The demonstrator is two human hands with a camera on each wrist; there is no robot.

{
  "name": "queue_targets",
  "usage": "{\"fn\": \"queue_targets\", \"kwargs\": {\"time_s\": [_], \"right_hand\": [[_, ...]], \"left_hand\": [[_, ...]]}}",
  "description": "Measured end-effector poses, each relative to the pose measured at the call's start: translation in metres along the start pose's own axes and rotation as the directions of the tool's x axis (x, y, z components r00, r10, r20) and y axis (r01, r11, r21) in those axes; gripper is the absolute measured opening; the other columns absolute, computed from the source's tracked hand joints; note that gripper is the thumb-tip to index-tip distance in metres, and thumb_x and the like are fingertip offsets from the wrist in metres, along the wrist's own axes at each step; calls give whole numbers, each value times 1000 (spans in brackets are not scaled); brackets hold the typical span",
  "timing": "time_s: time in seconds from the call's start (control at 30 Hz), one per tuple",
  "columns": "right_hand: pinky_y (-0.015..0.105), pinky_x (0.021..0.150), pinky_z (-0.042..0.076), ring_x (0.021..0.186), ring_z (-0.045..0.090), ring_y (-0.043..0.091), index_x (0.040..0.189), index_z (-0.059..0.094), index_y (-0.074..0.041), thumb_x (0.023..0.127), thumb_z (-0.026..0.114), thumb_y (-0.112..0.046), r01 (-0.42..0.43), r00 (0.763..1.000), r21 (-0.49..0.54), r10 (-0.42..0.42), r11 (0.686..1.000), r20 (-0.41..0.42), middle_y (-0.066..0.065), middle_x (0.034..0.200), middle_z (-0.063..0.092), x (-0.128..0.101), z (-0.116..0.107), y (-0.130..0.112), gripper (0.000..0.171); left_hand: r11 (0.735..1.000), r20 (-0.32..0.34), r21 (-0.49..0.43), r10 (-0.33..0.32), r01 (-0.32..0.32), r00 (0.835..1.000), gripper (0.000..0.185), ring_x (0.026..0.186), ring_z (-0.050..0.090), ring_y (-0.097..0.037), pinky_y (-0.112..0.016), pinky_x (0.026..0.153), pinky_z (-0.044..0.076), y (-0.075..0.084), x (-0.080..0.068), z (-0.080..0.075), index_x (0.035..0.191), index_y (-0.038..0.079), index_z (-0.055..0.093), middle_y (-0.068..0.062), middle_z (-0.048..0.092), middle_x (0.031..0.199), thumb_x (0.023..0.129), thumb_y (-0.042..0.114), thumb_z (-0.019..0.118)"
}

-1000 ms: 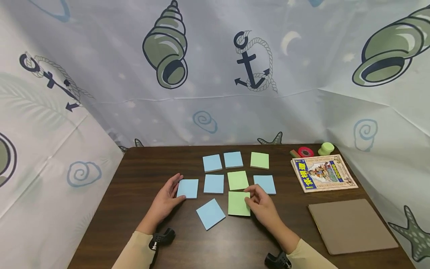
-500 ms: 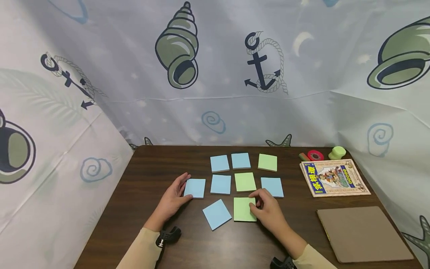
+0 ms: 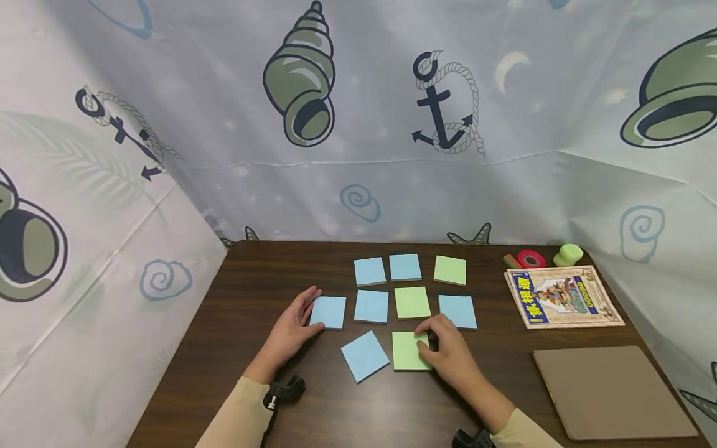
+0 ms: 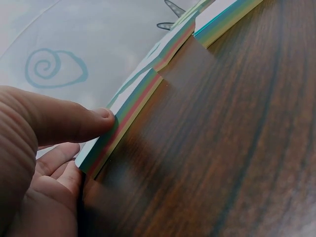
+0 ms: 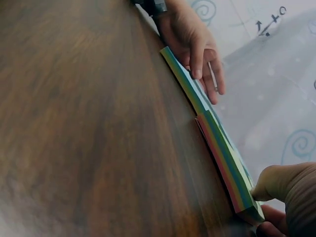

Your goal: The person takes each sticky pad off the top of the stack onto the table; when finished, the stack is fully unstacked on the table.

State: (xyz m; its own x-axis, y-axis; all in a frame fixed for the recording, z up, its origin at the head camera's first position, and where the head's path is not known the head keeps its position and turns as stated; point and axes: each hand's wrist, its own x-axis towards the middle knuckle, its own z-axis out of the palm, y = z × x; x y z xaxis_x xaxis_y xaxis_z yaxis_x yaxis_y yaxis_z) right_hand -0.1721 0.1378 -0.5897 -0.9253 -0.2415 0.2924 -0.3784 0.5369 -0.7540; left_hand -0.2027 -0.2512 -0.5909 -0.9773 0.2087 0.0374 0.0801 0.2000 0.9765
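Several square sticky-note pads, blue and green, lie in rows on a dark wooden table. My left hand rests with straight fingers along the left edge of a blue pad. In the left wrist view its thumb touches that blue pad's layered side. My right hand pinches the right corner of the nearest green pad, thumb on top of the corner of the green pad and a finger under it. A tilted blue pad lies between my hands.
A colourful picture book lies at the right, with a red tape roll and a green round object behind it. A brown flat board sits at the near right. Printed fabric walls enclose the table on three sides.
My right hand has drawn the nearest green pad a little toward me and covers more of its right side. The left hand stays on the blue pad. The head view has shifted slightly.
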Motion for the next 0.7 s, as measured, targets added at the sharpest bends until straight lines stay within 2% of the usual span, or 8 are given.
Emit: {"fn": "queue_targets", "kwargs": {"time_s": [0.13,0.3,0.5,0.7], "right_hand": [[26,78,49,89,55,14,103,72,-17,90,82,1,5,1000,10,-5,1000,16,2,103,63,2,2,-1,24],[26,78,50,90,56,14,105,72,-16,91,81,0,-7,1000,21,7,1000,25,2,106,64,3,2,-1,23],[26,79,50,91,57,15,104,72,-17,90,80,2,-48,999,27,48,999,-6,2,105,63,0,-2,0,24],[24,71,49,86,57,14,106,73,-15,97,77,-1,-113,993,117,115,987,-11,3,103,62,-2,-10,-3,17]], "left_hand": [[1000,-11,13,4,-4,1000,95,169,22,-34,-22,122,35,2,-3,-2,172,1,22,-19,33,178,94,-16,74],[1000,-18,11,2,-2,1000,96,169,21,-34,-28,124,34,2,-5,-3,172,1,22,-20,32,178,93,-17,74],[1000,-9,13,15,-15,1000,95,169,23,-33,-34,126,33,2,0,2,171,2,25,-19,34,177,92,-19,73],[999,-4,6,33,-33,999,89,168,26,-31,-30,127,32,-1,2,6,170,3,28,-16,36,176,97,-10,76]]}}
